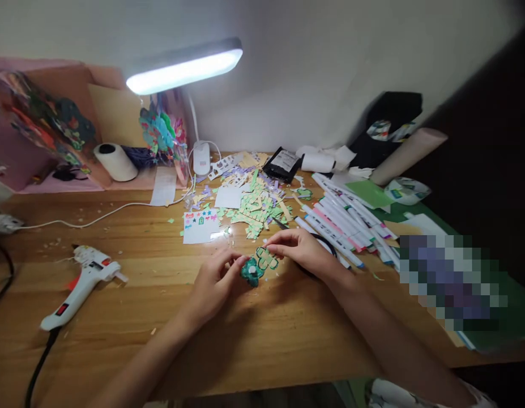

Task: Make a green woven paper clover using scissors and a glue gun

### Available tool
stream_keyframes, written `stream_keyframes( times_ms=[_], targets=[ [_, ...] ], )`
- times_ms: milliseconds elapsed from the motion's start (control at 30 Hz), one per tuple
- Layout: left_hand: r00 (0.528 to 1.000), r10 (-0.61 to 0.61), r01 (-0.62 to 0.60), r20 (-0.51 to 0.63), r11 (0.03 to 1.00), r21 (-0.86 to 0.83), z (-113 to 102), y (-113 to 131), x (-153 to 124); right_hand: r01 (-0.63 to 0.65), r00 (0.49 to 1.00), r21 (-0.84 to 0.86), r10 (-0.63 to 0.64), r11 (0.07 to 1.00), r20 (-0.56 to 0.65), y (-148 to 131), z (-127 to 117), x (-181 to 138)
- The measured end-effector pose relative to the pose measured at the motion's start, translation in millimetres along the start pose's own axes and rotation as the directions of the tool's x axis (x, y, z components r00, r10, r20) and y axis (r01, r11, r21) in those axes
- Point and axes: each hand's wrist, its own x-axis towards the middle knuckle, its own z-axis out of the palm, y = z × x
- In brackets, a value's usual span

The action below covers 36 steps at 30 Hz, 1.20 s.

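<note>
Between finger and thumb, my left hand (217, 280) pinches a dark green flower cutout (248, 276) with a whitish spot at its middle. My right hand (300, 247) grips a paler flower cutout (268, 259), yellowish-green with a dark outline, by its upper edge. The two cutouts are held side by side just above the table, nearly touching; whether they touch I cannot tell. Beyond the right fingers lies a dark pointed tool (280, 224), partly hidden by the hand. Past both hands spreads a heap of green, yellow and purple paper scraps (262, 198).
At left lies a white glue gun (81, 289) with a black cord. Many markers (342, 221) lie at right. A small card with coloured shapes (200, 226) sits before the scraps. A lit lamp (186, 71) hangs overhead, and a spool (115, 161) rests near the pink box.
</note>
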Motion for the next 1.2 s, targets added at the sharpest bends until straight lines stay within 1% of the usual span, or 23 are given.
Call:
stream_keyframes(
  times_ms=[67, 133, 267, 333, 400, 533, 600, 667, 733, 767, 800, 833, 900, 933, 967, 1000, 1067, 1133, 1200],
  targets=[
    [0.999, -0.028, 0.029, 0.033, 0.999, -0.043, 4, 0, 0, -0.027, 0.998, 0.024, 0.026, 0.999, 0.051, 2, 9, -2],
    [0.997, -0.044, 0.049, 0.064, 0.994, -0.094, 6, -1, 1, -0.042, 0.996, 0.029, 0.040, 0.999, 0.076, 3, 16, -6],
    [0.991, -0.106, 0.118, 0.078, 0.980, -0.162, 8, -5, 3, -0.063, 0.997, 0.049, 0.061, 0.997, 0.043, 3, 25, -12],
    [0.989, -0.129, 0.139, 0.073, 0.978, -0.157, 8, -7, 4, -0.078, 0.996, 0.092, 0.074, 0.993, 0.043, 3, 29, -14],
    [0.988, -0.125, 0.136, 0.090, 0.982, -0.129, 8, -7, 4, -0.084, 0.996, 0.116, 0.080, 0.990, 0.041, 4, 32, -15],
    [0.991, -0.071, 0.072, 0.110, 0.997, -0.013, 8, -4, 2, -0.076, 0.997, 0.072, 0.077, 0.994, -0.008, 7, 31, -16],
    [0.994, -0.052, 0.050, 0.099, 0.998, 0.026, 7, -4, 2, -0.057, 0.996, 0.087, 0.063, 0.995, -0.064, 8, 26, -15],
    [0.995, -0.052, 0.051, 0.084, 0.999, 0.017, 5, -3, 2, 0.003, 0.984, 0.161, 0.026, 0.987, -0.178, 10, 20, -14],
    [0.996, -0.071, 0.072, 0.062, 0.997, -0.027, 3, -4, 2, 0.103, 0.947, 0.233, -0.024, 0.967, -0.322, 13, 15, -13],
    [0.995, -0.088, 0.091, 0.046, 0.994, -0.054, 2, -4, 3, 0.138, 0.930, 0.243, -0.041, 0.960, -0.365, 14, 14, -13],
    [0.993, -0.113, 0.115, 0.034, 0.990, -0.083, 1, -4, 3, 0.145, 0.927, 0.242, -0.046, 0.959, -0.371, 15, 15, -13],
    [0.990, -0.141, 0.143, 0.027, 0.983, -0.119, 1, -3, 3, 0.121, 0.941, 0.233, -0.037, 0.965, -0.336, 15, 18, -14],
    [0.980, -0.198, 0.200, 0.031, 0.959, -0.201, 1, -2, 4, 0.034, 0.981, 0.205, 0.006, 0.978, -0.192, 14, 25, -16],
    [0.974, -0.221, 0.225, 0.042, 0.945, -0.239, 2, -2, 4, -0.003, 0.992, 0.195, 0.028, 0.981, -0.122, 14, 30, -17],
    [0.971, -0.234, 0.239, 0.052, 0.934, -0.267, 2, -1, 4, -0.024, 0.996, 0.194, 0.040, 0.981, -0.078, 13, 34, -18],
    [0.970, -0.237, 0.245, 0.061, 0.928, -0.279, 3, -1, 4, -0.029, 0.997, 0.197, 0.042, 0.980, -0.063, 13, 36, -18],
    [0.973, -0.219, 0.230, 0.068, 0.935, -0.269, 4, -2, 3, -0.031, 0.996, 0.205, 0.048, 0.978, -0.079, 13, 38, -19],
    [0.986, -0.157, 0.164, 0.047, 0.960, -0.227, 4, -5, 3, -0.044, 0.992, 0.204, 0.066, 0.978, -0.104, 14, 35, -18],
    [0.998, -0.063, 0.064, 0.012, 0.991, -0.117, 3, -9, 2, -0.051, 0.989, 0.190, 0.076, 0.981, -0.130, 17, 30, -16]
  ],
)
